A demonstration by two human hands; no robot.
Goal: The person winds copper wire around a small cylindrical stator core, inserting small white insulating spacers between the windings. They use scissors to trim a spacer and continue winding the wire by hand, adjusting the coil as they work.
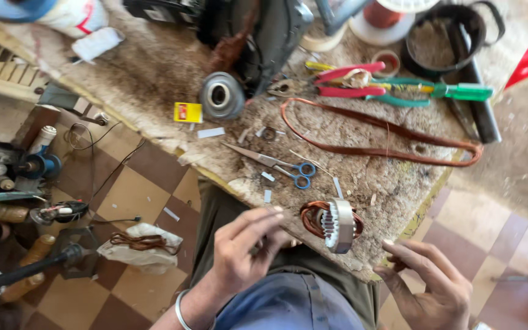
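The stator core (337, 225), a ribbed metal ring with copper winding (313, 217) on its left side, stands on edge at the near edge of the table (154, 73), between the two hands. The left hand (242, 247) is just left of it with fingers curled loosely; it appears to pinch something small, but the view does not confirm this. The right hand (429, 284) hovers below and right of the core, fingers spread, holding nothing. Blue-handled scissors (279, 164) lie behind the core. A long copper wire loop (386, 137) and red-handled pliers (349, 82) lie farther back.
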